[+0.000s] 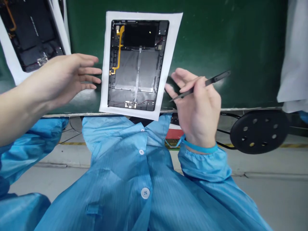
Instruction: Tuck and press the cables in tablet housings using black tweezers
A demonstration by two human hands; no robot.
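An opened tablet housing [146, 69] lies inner side up on a white foam-like sheet [171, 41] near the table's front edge. An orange flex cable [119, 48] runs down its left part, a clear strip [138, 72] down its middle, and a small circuit board [130, 104] sits at its near end. My left hand [72, 75] is open, fingers stretched toward the sheet's left edge. My right hand [198, 102] is closed on a pair of black tweezers [218, 77], just right of the sheet. The tweezers' pointed end is directed down and left toward the housing.
On the left, another opened tablet housing [36, 29] lies on white sheeting [66, 45], partly behind my left hand. The table has a green surface [228, 38]. White sheets [295, 57] hang at the right. A round black stool [260, 131] stands below the table edge.
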